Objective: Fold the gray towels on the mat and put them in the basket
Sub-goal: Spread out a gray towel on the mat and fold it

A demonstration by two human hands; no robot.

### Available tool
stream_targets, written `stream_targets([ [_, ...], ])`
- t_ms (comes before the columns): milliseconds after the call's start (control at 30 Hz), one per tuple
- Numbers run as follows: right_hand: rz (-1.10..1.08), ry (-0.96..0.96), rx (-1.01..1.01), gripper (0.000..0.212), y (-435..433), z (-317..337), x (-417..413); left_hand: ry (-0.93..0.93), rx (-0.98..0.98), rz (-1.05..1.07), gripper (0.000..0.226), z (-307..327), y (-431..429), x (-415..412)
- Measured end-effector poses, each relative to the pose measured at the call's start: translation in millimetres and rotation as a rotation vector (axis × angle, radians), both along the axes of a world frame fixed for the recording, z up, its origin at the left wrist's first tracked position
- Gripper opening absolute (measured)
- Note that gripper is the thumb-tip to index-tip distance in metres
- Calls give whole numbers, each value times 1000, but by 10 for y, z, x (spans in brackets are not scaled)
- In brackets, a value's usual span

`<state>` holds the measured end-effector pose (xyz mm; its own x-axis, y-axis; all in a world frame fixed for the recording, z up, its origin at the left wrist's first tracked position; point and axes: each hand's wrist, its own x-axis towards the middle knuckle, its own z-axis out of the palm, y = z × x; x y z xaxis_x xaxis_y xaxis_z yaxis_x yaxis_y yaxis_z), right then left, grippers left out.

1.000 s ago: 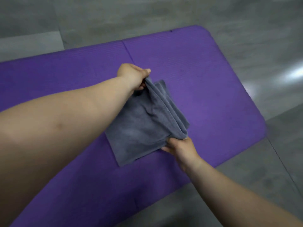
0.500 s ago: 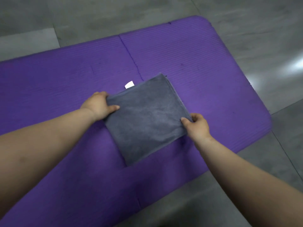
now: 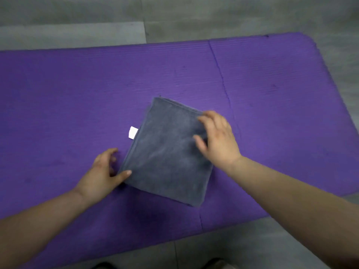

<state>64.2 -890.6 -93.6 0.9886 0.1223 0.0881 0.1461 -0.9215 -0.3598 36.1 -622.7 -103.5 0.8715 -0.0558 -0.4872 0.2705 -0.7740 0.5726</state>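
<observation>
A gray towel [image 3: 167, 152], folded into a flat square, lies in the middle of the purple mat [image 3: 77, 94]. A small white tag [image 3: 133, 132] sticks out from the towel's left edge. My left hand [image 3: 103, 171] is at the towel's near-left corner, with the thumb touching the corner and the fingers loosely curled on the mat beside the edge. My right hand [image 3: 217, 140] is over the towel's right side with its fingers spread; it is blurred. No basket is in view.
The mat lies on a gray tiled floor [image 3: 233, 249], and its rounded right end is at the far right. A crease [image 3: 221, 78] runs across the mat behind the towel. Dark shoe tips [image 3: 213, 263] show at the bottom edge.
The towel was folded over and laid flat, then turned on the mat. My right hand moved from the towel's right edge onto its top. My left hand slid toward the near-left corner.
</observation>
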Motion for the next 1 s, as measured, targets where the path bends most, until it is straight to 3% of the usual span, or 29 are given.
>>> stream_targets([
  [67,300,2,-76,51,125,-78,-422,-342,166,-412,61,-63,267,-105],
  [133,496,109,-237,70,187,-131,-821,-493,258,-842,66,-125,428,-145],
  [233,480,279,-450,104,182,-222,-1030,-493,283,-1099,84,-162,354,-87],
  [300,435,265,-424,107,140,-256,-913,-437,336,-1153,98,-200,261,-1],
  [367,450,217,-363,83,90,-241,-762,-413,358,-1126,94,-205,181,111],
  [467,434,293,-181,38,66,-156,-594,-601,278,-1053,37,-178,104,254],
  [567,229,563,60,64,5,-55,-507,-577,194,-1029,40,-71,42,289],
  [633,107,728,276,46,-66,9,-531,-452,73,-988,34,2,18,250],
  [700,-35,807,549,13,-133,9,-616,-172,-135,-757,36,54,4,192],
  [767,-215,809,780,16,-198,-8,-690,117,-403,-456,40,92,-45,141],
  [833,-423,782,981,17,-206,-9,-719,133,-594,-193,41,117,-106,133],
  [900,-555,742,1065,16,-196,-32,-703,104,-609,-114,49,151,-181,132],
  [1000,-666,666,947,29,-164,-98,-633,19,-421,-222,83,139,-250,165],
])
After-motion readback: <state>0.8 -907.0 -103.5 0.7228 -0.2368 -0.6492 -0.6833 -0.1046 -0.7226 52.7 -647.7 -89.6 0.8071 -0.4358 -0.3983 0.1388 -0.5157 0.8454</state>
